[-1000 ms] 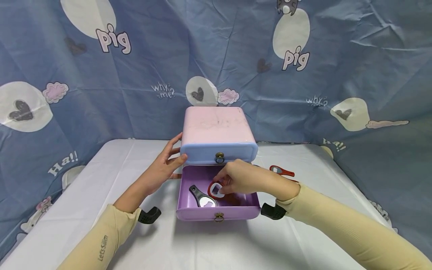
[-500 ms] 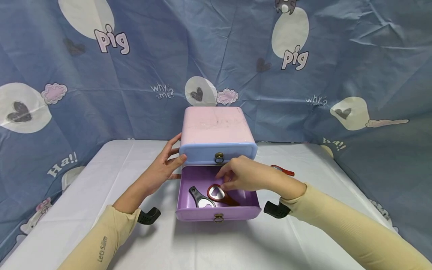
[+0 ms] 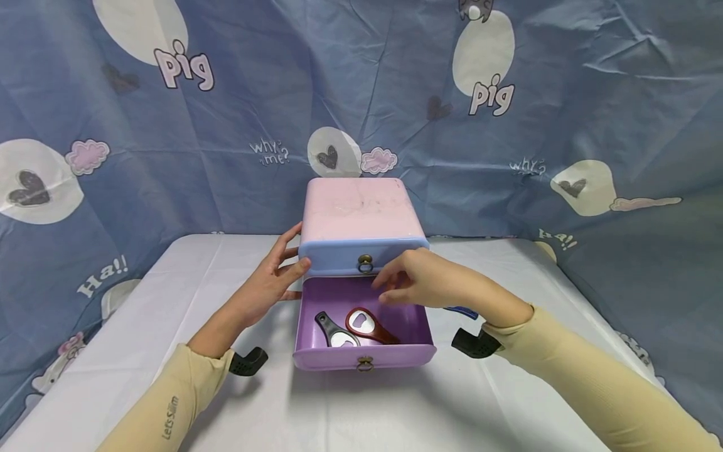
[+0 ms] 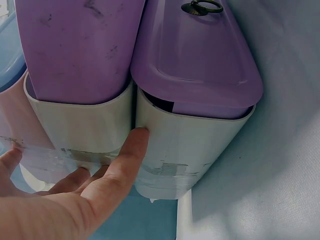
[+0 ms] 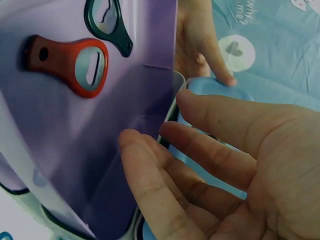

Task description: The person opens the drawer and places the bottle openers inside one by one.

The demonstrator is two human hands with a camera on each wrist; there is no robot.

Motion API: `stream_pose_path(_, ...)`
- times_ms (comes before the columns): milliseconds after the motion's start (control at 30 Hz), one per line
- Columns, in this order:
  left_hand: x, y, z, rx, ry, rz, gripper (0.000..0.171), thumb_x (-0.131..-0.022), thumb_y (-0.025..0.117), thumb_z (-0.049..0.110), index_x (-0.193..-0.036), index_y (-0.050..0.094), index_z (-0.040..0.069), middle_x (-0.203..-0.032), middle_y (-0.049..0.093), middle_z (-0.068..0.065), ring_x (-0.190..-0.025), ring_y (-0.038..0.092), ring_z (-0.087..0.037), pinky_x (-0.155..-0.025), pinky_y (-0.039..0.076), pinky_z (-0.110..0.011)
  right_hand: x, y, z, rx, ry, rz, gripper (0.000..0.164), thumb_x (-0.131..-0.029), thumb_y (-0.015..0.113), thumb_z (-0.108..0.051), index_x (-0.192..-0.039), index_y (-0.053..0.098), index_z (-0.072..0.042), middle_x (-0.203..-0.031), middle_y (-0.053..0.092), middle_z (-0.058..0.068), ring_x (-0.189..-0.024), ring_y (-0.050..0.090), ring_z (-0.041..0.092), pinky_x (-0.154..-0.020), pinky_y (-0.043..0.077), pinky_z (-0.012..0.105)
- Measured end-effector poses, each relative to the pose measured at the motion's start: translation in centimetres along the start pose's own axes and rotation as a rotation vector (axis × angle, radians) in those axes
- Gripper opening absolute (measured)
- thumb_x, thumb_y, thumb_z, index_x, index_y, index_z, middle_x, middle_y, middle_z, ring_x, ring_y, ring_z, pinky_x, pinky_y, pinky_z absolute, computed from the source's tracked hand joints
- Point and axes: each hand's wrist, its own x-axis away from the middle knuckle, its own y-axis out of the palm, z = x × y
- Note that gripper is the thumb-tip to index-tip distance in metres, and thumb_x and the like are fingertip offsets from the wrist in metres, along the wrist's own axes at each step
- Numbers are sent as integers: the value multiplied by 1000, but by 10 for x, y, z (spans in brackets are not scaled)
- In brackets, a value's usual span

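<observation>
A red bottle opener (image 3: 361, 322) and a dark bottle opener (image 3: 337, 333) lie in the pulled-out purple drawer (image 3: 364, 358). Above the drawer's right half hovers my right hand (image 3: 426, 281), its fingers loosely bent around nothing. In the right wrist view both openers, the red opener (image 5: 75, 65) and the dark opener (image 5: 107, 20), lie apart from the fingertips. My left hand (image 3: 262, 292) rests spread against the left side of the drawer cabinet (image 3: 358, 207). The left wrist view shows these fingers (image 4: 125, 160) along the stacked tiers' walls.
Over the open drawer sits a blue drawer front (image 3: 333, 256) with a ring pull. Below it, a second purple drawer (image 4: 200, 60) is closed. A blue-edged item (image 3: 464, 311) lies on the white table (image 3: 508, 389), partly behind the right forearm. A printed blue cloth (image 3: 243, 113) hangs behind.
My right hand has let go of the red bottle opener, leaving it in the drawer, and has risen to the right. My left hand stays on the cabinet.
</observation>
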Motion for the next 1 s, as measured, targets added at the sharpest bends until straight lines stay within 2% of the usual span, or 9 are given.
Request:
stream_pose_path(300, 3, -1, -2, 0, -5, 0, 74, -114, 56, 38, -170, 9, 50, -175, 18, -21, -159, 33, -47, -107, 51, -71, 10, -13, 13, -27, 56, 5, 24, -100, 79, -19, -120, 80, -7, -95, 79, -3, -83, 72, 9, -75, 59, 26)
stream_pose_path(533, 2, -1, -2, 3, 1, -2, 74, -113, 56, 39, -170, 10, 51, -174, 19, -20, -159, 34, -46, -107, 52, -71, 24, -28, 21, -27, 50, 47, 24, -99, 79, -20, -121, 81, -10, -98, 82, 0, -86, 76, 12, -78, 61, 28)
stream_pose_path(733, 0, 0, 0, -1, 5, -3, 74, -114, 56, 38, -170, 9, 51, -174, 19, -21, -158, 34, -47, -107, 52, -71, 36, -40, 26, -76, 138, 89, 26, -100, 78, -21, -122, 80, -8, -97, 82, 3, -80, 76, 11, -72, 64, 31)
stream_pose_path(867, 0, 0, 0, 3, 5, 1, 75, -113, 56, 37, -171, 10, 49, -174, 19, -21, -158, 35, -48, -107, 51, -72, 42, -48, 29, -65, 166, 107, 24, -100, 78, -22, -121, 80, -10, -93, 81, 0, -76, 75, 12, -70, 63, 31)
stream_pose_path(1000, 0, 0, 0, 4, 6, 0, 75, -113, 57, 37, -170, 10, 50, -174, 19, -21, -157, 35, -48, -107, 51, -72, 46, -54, 34, -71, 189, 121, 24, -101, 77, -23, -122, 80, -10, -97, 82, 2, -81, 76, 12, -73, 64, 30)
